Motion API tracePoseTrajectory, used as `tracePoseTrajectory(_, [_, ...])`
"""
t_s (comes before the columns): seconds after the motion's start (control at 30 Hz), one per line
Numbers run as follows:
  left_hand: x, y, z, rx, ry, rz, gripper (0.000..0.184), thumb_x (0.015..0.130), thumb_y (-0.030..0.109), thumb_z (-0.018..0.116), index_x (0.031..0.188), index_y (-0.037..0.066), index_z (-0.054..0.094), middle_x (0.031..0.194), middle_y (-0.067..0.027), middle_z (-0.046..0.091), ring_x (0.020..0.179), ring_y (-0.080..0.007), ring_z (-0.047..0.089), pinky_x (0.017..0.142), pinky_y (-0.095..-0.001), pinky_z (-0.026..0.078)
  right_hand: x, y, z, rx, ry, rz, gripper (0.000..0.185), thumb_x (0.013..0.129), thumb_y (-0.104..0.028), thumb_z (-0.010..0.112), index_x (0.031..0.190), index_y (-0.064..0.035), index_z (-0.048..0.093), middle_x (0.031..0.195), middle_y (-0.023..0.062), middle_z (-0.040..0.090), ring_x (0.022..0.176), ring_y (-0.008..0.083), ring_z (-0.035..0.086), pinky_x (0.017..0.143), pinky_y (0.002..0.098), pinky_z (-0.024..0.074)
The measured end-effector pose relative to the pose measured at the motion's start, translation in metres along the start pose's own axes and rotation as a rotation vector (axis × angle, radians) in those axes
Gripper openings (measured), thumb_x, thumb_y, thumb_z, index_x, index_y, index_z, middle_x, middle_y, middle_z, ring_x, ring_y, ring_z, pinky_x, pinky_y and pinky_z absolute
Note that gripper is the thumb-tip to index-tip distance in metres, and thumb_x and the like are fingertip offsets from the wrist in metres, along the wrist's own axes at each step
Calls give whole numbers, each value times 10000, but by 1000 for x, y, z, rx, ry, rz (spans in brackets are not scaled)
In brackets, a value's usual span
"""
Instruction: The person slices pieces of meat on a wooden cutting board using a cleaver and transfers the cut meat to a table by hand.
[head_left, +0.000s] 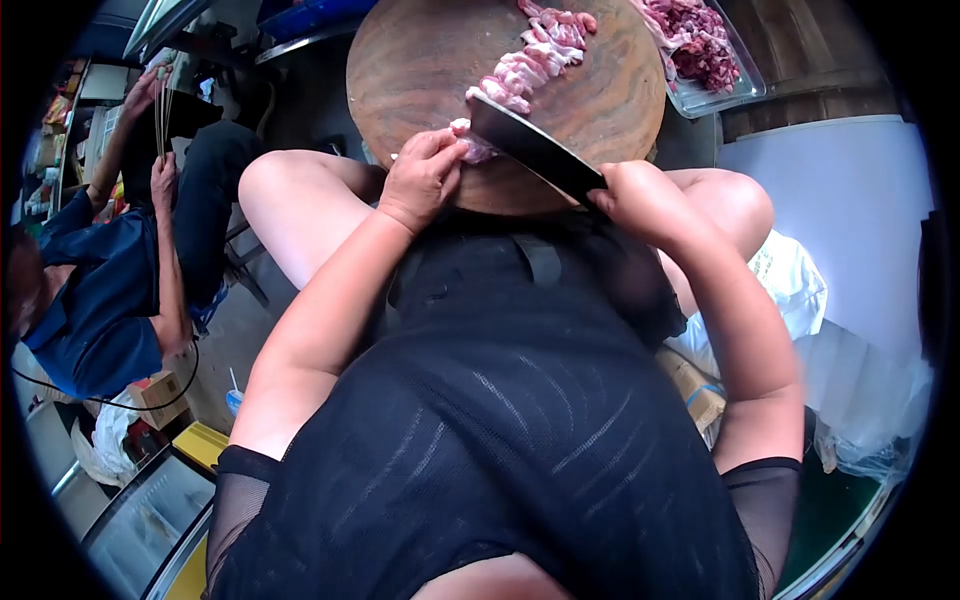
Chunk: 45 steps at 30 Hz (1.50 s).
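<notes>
Where clock hours are read from the centre of the board: 1 round wooden chopping board (610, 95), brown-grained, set before the person's knees. 1 row of sliced meat (532, 70), pink and white, overlapping, running from near the centre to the rim between 12 and 1 o'clock. 1 near piece of meat (480, 153), on the board at 7 o'clock. 1 left hand (420, 180), entering between 7 and 8 o'clock; grip: fingers curled and grasping the near piece. 1 cleaver (530, 145), dark blade, tilted, pointing to 10 o'clock between row and near piece. 1 right hand (640, 198), at 4 o'clock; grip: clenched around the cleaver's handle. 1 clear tray (705, 103), between 2 and 3 o'clock, just beside the board, bearing darker red meat (703, 50). 1 blue tub (300, 14), 10 o'clock, partly cut off. 1 seated co-worker (105, 290), 8 o'clock, dark blue shirt, both hands on a bundle of thin sticks (162, 125). 1 white bag (795, 280), 4 o'clock, near the right knee. 1 cardboard box (158, 398), between 7 and 8 o'clock, well apart.
</notes>
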<state>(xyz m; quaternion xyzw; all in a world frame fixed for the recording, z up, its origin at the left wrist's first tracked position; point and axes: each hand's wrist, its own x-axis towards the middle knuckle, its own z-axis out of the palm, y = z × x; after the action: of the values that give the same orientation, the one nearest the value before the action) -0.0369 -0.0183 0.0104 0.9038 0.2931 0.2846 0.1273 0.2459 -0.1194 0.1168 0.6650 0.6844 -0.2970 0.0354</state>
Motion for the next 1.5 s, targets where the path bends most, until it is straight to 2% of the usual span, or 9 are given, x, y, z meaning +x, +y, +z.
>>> tracePoseTrajectory(0.1, [-5, 1, 2, -29, 17, 7, 269, 792, 37, 680, 1058, 69, 665, 1082, -125, 614, 1021, -319, 597, 919, -404, 489, -4, -10, 18, 91, 240, 73, 218, 907, -186, 579, 904, 21, 647, 807, 264, 662, 814, 441, 649, 746, 503, 512])
tracePoseTrajectory(0.23, [-8, 1, 3, -26, 22, 2, 271, 795, 31, 675, 1062, 69, 664, 1090, -127, 612, 1021, -323, 597, 909, -402, 495, -9, -32, 16, 200, 310, -4, 272, 932, -229, 534, 875, 22, 623, 799, 276, 653, 807, 445, 644, 742, 520, 505])
tracePoseTrajectory(0.47, [-7, 4, -1, -15, 42, -55, 322, 786, 21, 680, 1095, 112, 690, 1086, -125, 612, 1021, -318, 604, 879, -383, 518, 11, -48, 8, -14, 214, -161, 250, 912, -203, 515, 834, 5, 631, 771, 241, 659, 786, 415, 660, 724, 501, 524])
tracePoseTrajectory(0.67, [-4, 3, 3, -68, 42, -32, 249, 749, 40, 669, 985, 109, 707, 1002, -111, 618, 965, -310, 606, 865, -395, 507, 64, -75, 9, -50, 145, -198, 214, 860, -129, 521, 846, -5, 695, 805, 223, 680, 778, 387, 681, 695, 482, 550])
tracePoseTrajectory(0.83, [-2, 2, 5, -4, 13, -10, 211, 758, 60, 668, 966, 80, 705, 999, -115, 623, 949, -314, 604, 858, -391, 504, 114, -109, 7, -129, 129, -251, 203, 833, -139, 576, 898, -39, 740, 925, 188, 713, 880, 327, 704, 778, 429, 564])
tracePoseTrajectory(1.07, [-5, 3, -4, -11, 4, -58, 255, 798, 62, 677, 1047, 107, 706, 1097, -113, 609, 995, -316, 598, 868, -406, 491, 44, -48, -9, -24, 20, -50, 236, 898, -236, 553, 924, -39, 679, 909, 210, 688, 887, 380, 668, 784, 483, 523])
tracePoseTrajectory(1.3, [-5, 5, -10, -139, 124, -62, 470, 745, -20, 689, 1184, 146, 675, 1307, -186, 523, 1121, -335, 572, 968, -374, 469, -10, -17, 5, 143, 317, 48, 286, 935, -234, 546, 873, 34, 626, 815, 289, 635, 835, 454, 622, 753, 528, 480])
tracePoseTrajectory(1.37, [-5, 9, -22, -265, 201, -268, 418, 760, -25, 679, 1155, 113, 688, 1328, -199, 504, 1147, -345, 557, 970, -370, 469, -19, -27, 7, 199, 310, 26, 290, 938, -241, 543, 867, 30, 620, 807, 287, 635, 822, 451, 624, 744, 521, 483])
tracePoseTrajectory(1.5, [-15, -8, -28, -191, 95, -158, 283, 809, -6, 676, 1086, 50, 691, 1120, -154, 633, 993, -319, 625, 874, -345, 516, -20, -50, 9, 161, 306, -75, 250, 941, -225, 528, 882, 1, 616, 812, 244, 657, 820, 422, 642, 732, 514, 504])
